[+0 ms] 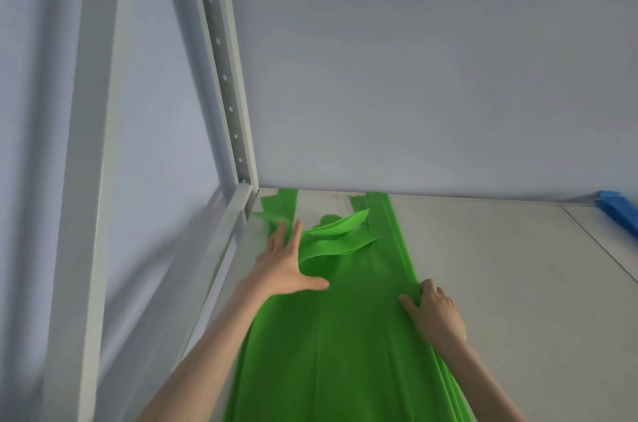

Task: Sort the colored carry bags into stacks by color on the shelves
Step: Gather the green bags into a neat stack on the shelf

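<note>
Head view: both hands (pixel 286 266) (pixel 433 313) press green bags (pixel 331 352) against shelf's (pixel 500 283) left edge.

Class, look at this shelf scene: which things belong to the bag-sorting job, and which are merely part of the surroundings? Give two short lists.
Part of the job:
green bags, stacked flat
blue bags, far right
shelf
left hand, flat on the green bags
right hand, gripping the stack's edge

Surroundings:
upright post
wall

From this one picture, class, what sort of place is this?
Probably a storeroom or stockroom: a metal rack upright with punched holes, a pale shelf board, and flat green carry bags stacked on it.
</note>
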The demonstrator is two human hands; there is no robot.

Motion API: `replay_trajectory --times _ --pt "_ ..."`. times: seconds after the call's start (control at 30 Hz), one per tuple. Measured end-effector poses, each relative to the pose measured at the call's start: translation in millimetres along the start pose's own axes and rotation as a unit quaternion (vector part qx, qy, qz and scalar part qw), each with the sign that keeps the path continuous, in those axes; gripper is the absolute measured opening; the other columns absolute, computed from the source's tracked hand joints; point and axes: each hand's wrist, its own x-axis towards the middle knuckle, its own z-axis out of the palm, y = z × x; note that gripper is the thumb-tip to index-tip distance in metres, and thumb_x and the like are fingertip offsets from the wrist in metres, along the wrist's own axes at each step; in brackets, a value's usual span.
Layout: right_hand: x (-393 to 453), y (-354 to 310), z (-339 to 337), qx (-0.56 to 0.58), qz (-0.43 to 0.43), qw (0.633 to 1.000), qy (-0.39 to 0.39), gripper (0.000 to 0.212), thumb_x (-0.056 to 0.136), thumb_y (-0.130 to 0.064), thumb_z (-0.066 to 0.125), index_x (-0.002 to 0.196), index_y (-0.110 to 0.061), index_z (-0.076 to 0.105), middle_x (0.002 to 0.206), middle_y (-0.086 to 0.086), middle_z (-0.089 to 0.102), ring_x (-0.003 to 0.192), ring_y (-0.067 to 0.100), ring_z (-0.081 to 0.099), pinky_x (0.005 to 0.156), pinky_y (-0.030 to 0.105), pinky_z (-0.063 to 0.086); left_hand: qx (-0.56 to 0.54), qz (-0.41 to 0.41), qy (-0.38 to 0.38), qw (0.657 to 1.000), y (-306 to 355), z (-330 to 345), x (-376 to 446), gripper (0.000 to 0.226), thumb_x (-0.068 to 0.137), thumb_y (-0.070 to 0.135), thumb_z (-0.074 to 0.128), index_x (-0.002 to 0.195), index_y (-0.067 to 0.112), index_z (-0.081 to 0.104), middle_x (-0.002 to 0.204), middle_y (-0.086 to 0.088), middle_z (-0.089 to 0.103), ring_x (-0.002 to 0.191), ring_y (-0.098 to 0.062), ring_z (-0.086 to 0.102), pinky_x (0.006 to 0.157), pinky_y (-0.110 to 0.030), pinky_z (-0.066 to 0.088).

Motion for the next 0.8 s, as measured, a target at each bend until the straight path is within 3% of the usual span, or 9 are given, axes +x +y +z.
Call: replay_trajectory --times 0.13,0.3,0.37,0.43,0.53,0.6,0.67,0.7,0.8 --pt "0 -1 -1 0.005 0.006 1.0 -0.003 0.045 0.095 -0.038 0.045 0.126 -0.007 0.04 0.126 0.01 0.053 0.119 0.024 0.05 0.097 0.035 0.044 -0.126 -0.077 0.189 0.971 -8 -5 24 0.061 0.09 0.023 0.057 0.143 0.008 0.029 0.146 -0.014 0.034 0.125 -0.028 0.049 0.103 -0.042 0.045" --pt "1 -1 -2 0.021 0.022 0.999 -0.016 0.043 0.094 -0.037 0.047 0.123 -0.005 0.043 0.122 0.01 0.055 0.115 0.025 0.052 0.094 0.036 0.046 -0.291 -0.177 0.185 0.922 -20 -16 40 0.075 0.092 0.025 0.056 0.148 -0.001 0.013 0.142 -0.022 0.037 0.131 -0.031 0.04 0.104 -0.034 0.042" --pt "1 -1 -3 0.026 0.028 0.999 -0.02 0.043 0.094 -0.036 0.047 0.123 -0.005 0.044 0.122 0.01 0.055 0.114 0.025 0.052 0.094 0.035 0.046 -0.386 -0.2 0.166 0.885 -19 -16 42 0.07 0.094 0.024 0.054 0.146 -0.004 0.017 0.086 -0.014 0.052 0.076 -0.018 0.053 0.061 -0.011 0.05" --pt "1 -2 -4 0.028 0.027 0.999 -0.022 0.042 0.093 -0.035 0.048 0.121 -0.004 0.045 0.119 0.01 0.056 0.112 0.024 0.053 0.095 0.035 0.046 -0.39 -0.217 0.174 0.878 -18 -17 45 0.056 0.096 0.017 0.049 0.143 -0.005 0.027 0.062 0.001 0.028 0.052 -0.008 0.027 0.037 -0.011 0.033" --pt "1 -1 -4 0.032 0.024 0.999 -0.025 0.041 0.093 -0.034 0.049 0.12 -0.004 0.045 0.112 0.008 0.055 0.106 0.021 0.053 0.094 0.034 0.047 -0.336 -0.227 0.176 0.897 -20 -16 54 0.048 0.097 0.009 0.04 0.142 -0.005 0.029 0.064 -0.001 0.035 0.051 -0.009 0.029 0.047 -0.019 0.028" --pt "1 -2 -5 0.037 0.028 0.999 -0.027 0.042 0.093 -0.034 0.05 0.122 -0.004 0.044 0.116 0.009 0.056 0.109 0.022 0.054 0.094 0.034 0.047 -0.335 -0.222 0.162 0.901 -17 -17 55 0.049 0.097 0.01 0.041 0.142 -0.005 0.029 0.089 -0.012 0.057 0.057 -0.013 0.042 0.052 -0.022 0.036" --pt "1 -4 -7 0.056 0.032 0.998 -0.027 0.044 0.093 -0.032 0.05 0.125 -0.003 0.041 0.121 0.011 0.056 0.112 0.024 0.054 0.092 0.034 0.047 -0.34 -0.212 0.136 0.906 -16 -19 56 0.059 0.096 0.02 0.049 0.144 -0.004 0.024 0.137 -0.019 0.046 0.101 -0.028 0.058 0.083 -0.033 0.049" --pt "1 -5 -8 0.067 0.035 0.997 -0.027 0.046 0.093 -0.032 0.05 0.127 -0.003 0.039 0.123 0.012 0.055 0.112 0.025 0.054 0.092 0.035 0.046 -0.333 -0.207 0.125 0.911 -16 -21 56 0.064 0.094 0.023 0.053 0.145 -0.004 0.024 0.146 -0.018 0.037 0.123 -0.032 0.049 0.099 -0.037 0.044" --pt "1 -7 -9 0.082 0.045 0.995 -0.024 0.048 0.093 -0.029 0.051 0.131 -0.003 0.037 0.127 0.013 0.054 0.114 0.026 0.054 0.091 0.036 0.047 -0.305 -0.194 0.118 0.925 -17 -26 65 0.053 0.086 0.013 0.06 0.134 -0.002 0.043 0.133 -0.02 0.051 0.126 -0.034 0.046 0.101 -0.039 0.042"
